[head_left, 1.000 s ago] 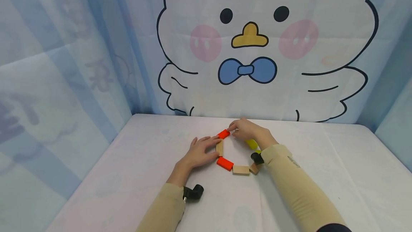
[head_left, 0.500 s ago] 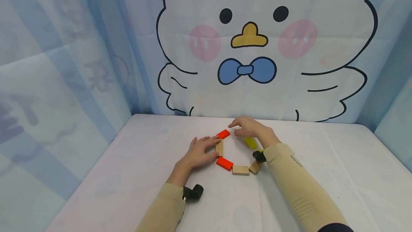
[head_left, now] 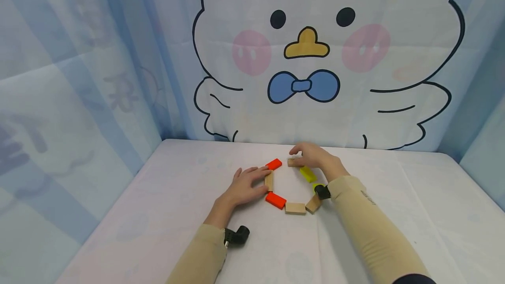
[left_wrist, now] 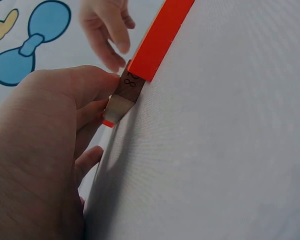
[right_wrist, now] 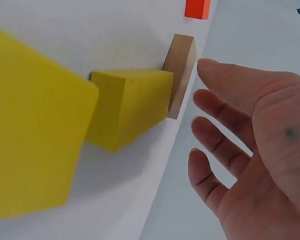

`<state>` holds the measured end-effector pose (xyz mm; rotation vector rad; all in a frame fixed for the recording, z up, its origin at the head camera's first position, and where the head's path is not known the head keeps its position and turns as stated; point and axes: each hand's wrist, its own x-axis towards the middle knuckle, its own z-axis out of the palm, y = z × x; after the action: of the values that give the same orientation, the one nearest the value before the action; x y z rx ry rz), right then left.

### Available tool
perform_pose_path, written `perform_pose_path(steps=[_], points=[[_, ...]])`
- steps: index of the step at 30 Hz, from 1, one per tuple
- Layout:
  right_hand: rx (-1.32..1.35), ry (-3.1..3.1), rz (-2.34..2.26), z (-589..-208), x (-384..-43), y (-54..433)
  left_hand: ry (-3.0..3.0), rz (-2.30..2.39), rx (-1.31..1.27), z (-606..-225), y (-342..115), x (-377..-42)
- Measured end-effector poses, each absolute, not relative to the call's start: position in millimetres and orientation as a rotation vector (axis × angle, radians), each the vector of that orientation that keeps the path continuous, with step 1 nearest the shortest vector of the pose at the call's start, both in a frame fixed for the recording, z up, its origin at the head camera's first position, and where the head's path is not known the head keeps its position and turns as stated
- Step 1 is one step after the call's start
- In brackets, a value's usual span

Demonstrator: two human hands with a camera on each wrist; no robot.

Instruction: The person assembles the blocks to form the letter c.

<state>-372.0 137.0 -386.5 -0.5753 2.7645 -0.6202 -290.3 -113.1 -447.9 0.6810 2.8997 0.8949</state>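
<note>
Several small blocks lie in a ring on the white table. At its left side my left hand [head_left: 246,186] holds a plain wooden block [head_left: 269,180], thumb at the near end and a fingertip at the far end. In the left wrist view this wooden block [left_wrist: 128,86] bears the digits 28. Red blocks lie at both its ends, one far [head_left: 274,164], one near [head_left: 275,200]. My right hand [head_left: 313,155] hovers at another wooden block [head_left: 294,162] at the ring's back. The right wrist view shows its fingers [right_wrist: 217,107] loosely bent, apart from the wooden block [right_wrist: 180,70].
A yellow block [head_left: 307,174] and a second yellow one [head_left: 317,186], partly hidden by the right wrist camera [head_left: 322,192], form the ring's right side. Two wooden blocks, one in front [head_left: 295,208] and one at front right [head_left: 313,204], continue it. A printed curtain [head_left: 307,117] hangs behind the table.
My right hand has drawn back to the right from the far red block, uncovering the wooden block at the back. The left hand keeps its place.
</note>
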Motion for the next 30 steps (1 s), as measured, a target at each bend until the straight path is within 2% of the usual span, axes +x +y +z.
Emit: perform_pose_path(steps=[30], points=[[-0.400, 2.787, -0.557, -386.3, -374.5, 138.2, 2.909, 0.920, 0.676, -449.1, -112.7, -290.2]])
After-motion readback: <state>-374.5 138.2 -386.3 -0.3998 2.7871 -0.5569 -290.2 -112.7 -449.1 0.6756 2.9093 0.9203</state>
